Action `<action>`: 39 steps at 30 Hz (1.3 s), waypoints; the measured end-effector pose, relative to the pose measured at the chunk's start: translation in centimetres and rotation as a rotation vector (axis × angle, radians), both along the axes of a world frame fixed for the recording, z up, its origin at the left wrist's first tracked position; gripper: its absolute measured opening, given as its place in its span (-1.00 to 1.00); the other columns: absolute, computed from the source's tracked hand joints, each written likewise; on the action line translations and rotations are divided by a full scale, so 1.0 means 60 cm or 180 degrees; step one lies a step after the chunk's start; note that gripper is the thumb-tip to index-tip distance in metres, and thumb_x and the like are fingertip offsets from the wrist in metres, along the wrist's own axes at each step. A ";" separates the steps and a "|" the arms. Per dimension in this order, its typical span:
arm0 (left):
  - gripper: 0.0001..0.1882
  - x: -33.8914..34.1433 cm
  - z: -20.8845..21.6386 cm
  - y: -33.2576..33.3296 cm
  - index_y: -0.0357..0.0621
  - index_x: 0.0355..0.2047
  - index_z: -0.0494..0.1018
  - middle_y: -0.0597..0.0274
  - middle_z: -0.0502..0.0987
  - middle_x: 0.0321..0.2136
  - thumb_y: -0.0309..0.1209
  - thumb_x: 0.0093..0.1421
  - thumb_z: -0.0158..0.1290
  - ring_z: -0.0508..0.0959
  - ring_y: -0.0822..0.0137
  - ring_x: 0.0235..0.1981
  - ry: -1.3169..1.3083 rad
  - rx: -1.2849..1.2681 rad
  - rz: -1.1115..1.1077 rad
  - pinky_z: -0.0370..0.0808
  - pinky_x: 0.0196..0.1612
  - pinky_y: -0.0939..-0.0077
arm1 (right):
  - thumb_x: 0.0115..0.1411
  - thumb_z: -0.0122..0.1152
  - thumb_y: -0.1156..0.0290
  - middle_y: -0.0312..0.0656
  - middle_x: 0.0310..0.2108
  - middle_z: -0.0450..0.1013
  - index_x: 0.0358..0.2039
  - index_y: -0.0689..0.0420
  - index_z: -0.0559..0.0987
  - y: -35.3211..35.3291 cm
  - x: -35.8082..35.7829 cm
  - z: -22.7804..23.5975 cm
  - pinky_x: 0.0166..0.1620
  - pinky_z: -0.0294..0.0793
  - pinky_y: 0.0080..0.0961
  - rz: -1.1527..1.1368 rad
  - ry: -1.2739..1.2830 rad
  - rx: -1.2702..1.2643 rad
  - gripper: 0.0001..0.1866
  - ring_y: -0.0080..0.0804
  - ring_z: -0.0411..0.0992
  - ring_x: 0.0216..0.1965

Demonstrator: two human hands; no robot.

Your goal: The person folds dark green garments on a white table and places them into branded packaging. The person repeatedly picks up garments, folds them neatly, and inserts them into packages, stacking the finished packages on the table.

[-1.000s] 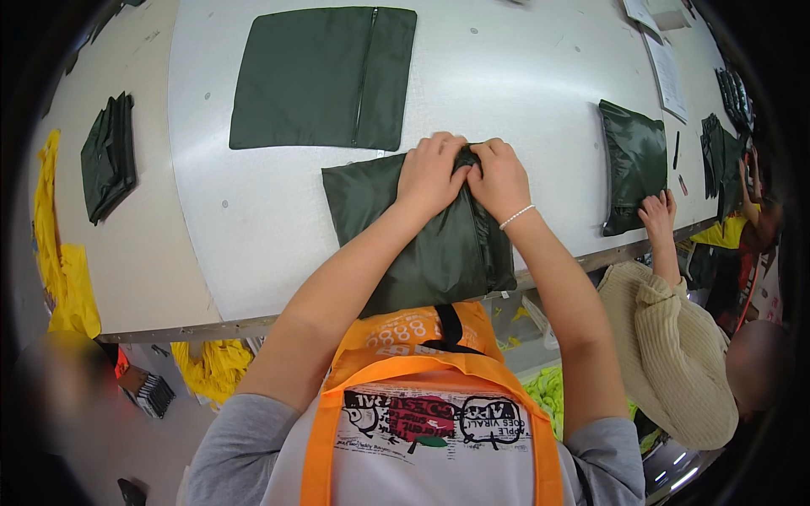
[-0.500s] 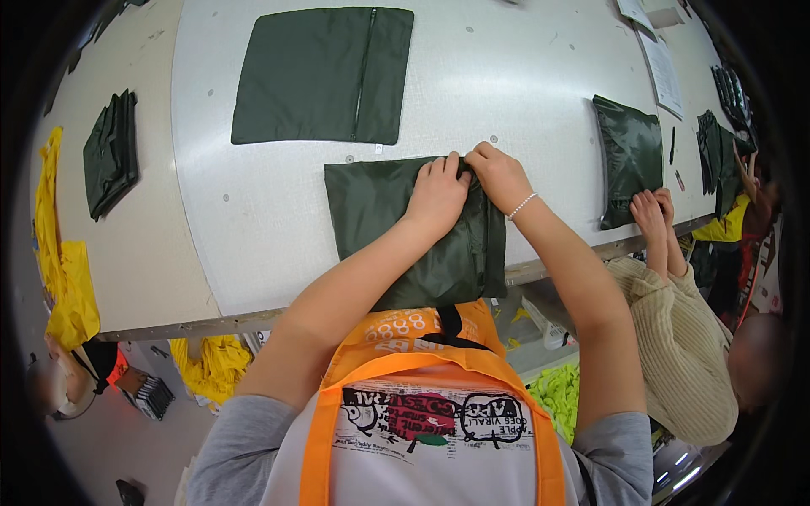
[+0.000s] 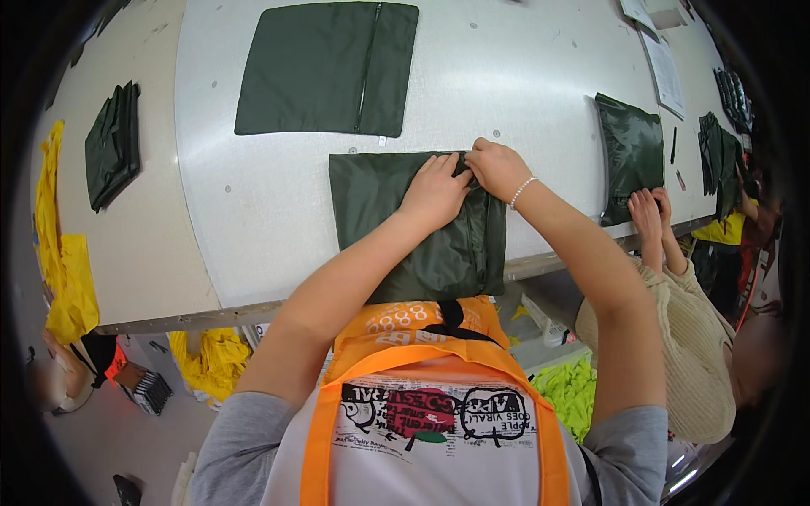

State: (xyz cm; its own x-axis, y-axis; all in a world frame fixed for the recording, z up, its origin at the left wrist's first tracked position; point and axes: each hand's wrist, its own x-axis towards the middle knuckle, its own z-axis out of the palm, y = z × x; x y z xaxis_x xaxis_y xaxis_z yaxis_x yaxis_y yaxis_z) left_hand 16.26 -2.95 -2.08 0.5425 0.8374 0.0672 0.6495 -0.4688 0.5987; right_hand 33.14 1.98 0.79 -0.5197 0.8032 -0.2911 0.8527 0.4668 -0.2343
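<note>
A: Left hand (image 3: 436,192) first: what do we log?
B: Palm down, fingers close together on the dark green pouch (image 3: 380,198), tips at its top edge. We can't tell if it pinches.
A: Right hand (image 3: 498,171)?
B: Thumb and fingers narrowed, pinching that same top edge just beside the left fingertips.
A: Pouch position?
B: Under the left hand, mostly below both, at the front edge of the worktop (image 3: 270,202), lower right corner past that edge. A flat pouch (image 3: 316,72) lies beyond, toward the far edge.
A: Labels, writing?
B: We've got a small white tag (image 3: 382,142) by the flat pouch, white printing on the orange apron (image 3: 384,341), black and red lettering on the shirt (image 3: 422,411), upside down to us. Nothing transcribed.
</note>
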 end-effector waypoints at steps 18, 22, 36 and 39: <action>-0.37 -0.034 0.070 -0.062 0.19 0.14 0.35 -0.01 0.07 0.28 0.11 0.10 0.01 0.00 -0.07 0.31 0.0530 0.0333 -0.0432 -0.16 0.26 -0.22 | 0.10 0.14 0.44 0.00 -0.38 0.44 -0.29 0.25 0.47 -0.208 -0.008 0.048 -0.26 0.48 -0.24 -0.2079 0.0436 0.0651 -0.81 -0.03 0.45 -0.31; -0.44 -0.021 0.049 -0.071 0.09 0.02 0.45 -0.08 0.05 0.28 0.06 0.07 0.02 -0.03 -0.09 0.32 0.0624 0.0363 -0.0179 -0.18 0.25 -0.24 | 0.03 0.18 0.45 -0.05 -0.43 0.44 -0.39 0.23 0.49 -0.196 -0.018 0.058 -0.31 0.49 -0.29 -0.1660 0.0548 0.0674 -0.86 -0.09 0.46 -0.35; -0.17 -0.049 0.034 0.005 -0.28 0.19 0.15 -0.25 0.13 0.19 -0.19 -0.06 0.17 0.10 -0.09 0.24 0.0039 0.0192 -0.0009 0.04 0.26 0.08 | 0.04 0.07 0.56 -0.02 -0.29 0.30 -0.39 0.24 0.46 -0.176 -0.063 0.005 -0.19 0.44 -0.29 -0.0804 0.0831 0.0864 -0.91 -0.08 0.36 -0.25; -0.20 -0.030 0.017 0.007 -0.28 0.18 0.17 -0.19 0.21 0.13 -0.17 -0.02 0.15 0.18 -0.05 0.18 0.0516 0.0164 0.0027 0.10 0.22 0.09 | 0.16 0.04 0.48 0.09 -0.42 0.42 -0.28 0.25 0.44 -0.116 -0.053 0.007 -0.27 0.46 -0.17 -0.1479 0.1050 0.0328 -0.86 0.05 0.43 -0.35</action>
State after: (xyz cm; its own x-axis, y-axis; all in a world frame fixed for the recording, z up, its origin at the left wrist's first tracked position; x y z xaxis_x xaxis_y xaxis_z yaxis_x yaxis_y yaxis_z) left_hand 14.49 -2.51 -1.03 0.5426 0.8397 0.0223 0.7396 -0.4902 0.4612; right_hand 29.98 -4.99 1.19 -0.1558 0.9844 -0.0819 0.8632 0.0954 -0.4957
